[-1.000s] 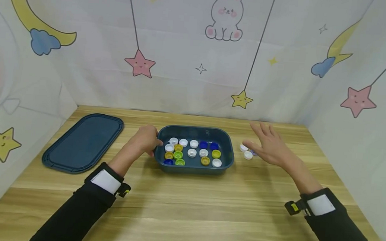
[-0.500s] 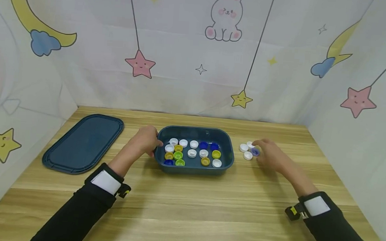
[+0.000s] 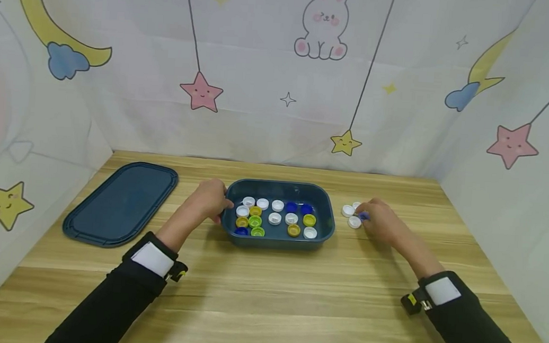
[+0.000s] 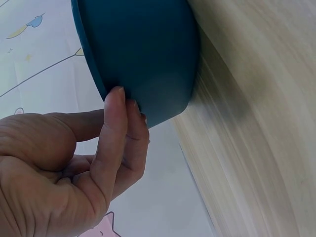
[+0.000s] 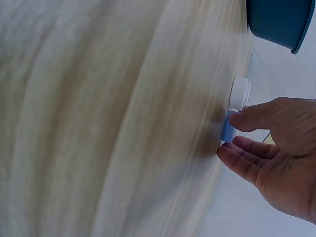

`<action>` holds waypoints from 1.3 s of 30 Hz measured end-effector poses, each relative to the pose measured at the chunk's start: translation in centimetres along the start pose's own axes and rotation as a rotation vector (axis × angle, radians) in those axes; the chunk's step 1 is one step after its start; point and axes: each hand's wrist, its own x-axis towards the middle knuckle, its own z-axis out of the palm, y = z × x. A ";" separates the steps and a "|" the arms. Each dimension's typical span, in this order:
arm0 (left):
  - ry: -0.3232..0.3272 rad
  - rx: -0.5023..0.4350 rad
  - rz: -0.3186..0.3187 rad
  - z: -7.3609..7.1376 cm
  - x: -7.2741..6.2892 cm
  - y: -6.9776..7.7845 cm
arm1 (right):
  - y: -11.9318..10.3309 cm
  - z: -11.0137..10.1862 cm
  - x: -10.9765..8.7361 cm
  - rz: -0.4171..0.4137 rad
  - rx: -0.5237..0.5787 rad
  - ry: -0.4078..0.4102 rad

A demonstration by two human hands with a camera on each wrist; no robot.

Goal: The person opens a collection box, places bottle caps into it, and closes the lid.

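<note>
Fingers (image 5: 244, 165) of the right hand (image 3: 380, 221) pinch a blue bottle cap (image 5: 227, 131): thumb on one side, fingertips on the other. Clock is head view, 12 = straight ahead.

Change over the last second: hand goes from spread above this spot to pinching at table level. My read: reach done, grasp made, no transfer yet. Can't tell if the cap is clear of the wood; its place looks the same as half a second ago.

Crowded around it, three loose white caps (image 3: 354, 222): at 8, between 9 and 10, and at 11, the last partly hidden by the hand.

At 9 from the blue cap, near but apart: navy container (image 3: 276, 243), upright on the wood-grain table (image 3: 265, 298). Contents unchanged: inner white caps (image 3: 278, 206), dark-blue caps (image 3: 291, 207), yellow-amber caps (image 3: 294, 229), green caps (image 3: 254, 221).

Left hand (image 3: 206, 201) pinches the rim at the container's 9 o'clock end, fingertips on the outer wall. Same hold throughout; probably just bracing it.

Farther, also at 9: flat navy lid (image 3: 120, 203), lying apart from the container.

Past the table at 12: fabric backdrop (image 3: 257, 138), printed rabbit (image 3: 322, 36).
</note>
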 end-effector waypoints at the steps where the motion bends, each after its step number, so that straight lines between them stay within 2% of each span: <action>1: 0.000 -0.003 0.000 0.0 0.0 0.0 | 0.0 0.1 0.0 -0.005 0.000 0.001; 12: 0.000 -0.012 -0.003 0.2 0.2 0.0 | 0.3 0.0 0.2 0.022 -0.020 -0.021; 16: -0.002 -0.015 -0.005 0.2 0.2 0.0 | 0.1 -1.6 0.0 0.020 -0.021 -0.012; 21: -0.002 -0.003 -0.002 0.1 0.1 0.0 | -1.3 -4.7 0.2 -0.004 0.014 0.014; 27: 0.001 -0.008 0.000 0.0 0.0 -0.1 | -5.3 -8.0 0.7 -0.033 0.003 0.080; 31: -0.001 -0.003 -0.004 0.0 0.0 -0.1 | -9.0 -9.3 0.9 -0.040 0.025 0.047; 35: -0.004 0.017 -0.005 0.0 0.1 0.0 | -12.4 -9.2 1.6 -0.071 0.057 -0.003; 39: -0.001 0.016 -0.010 0.0 0.2 0.0 | -15.0 -7.9 2.6 -0.143 0.052 -0.045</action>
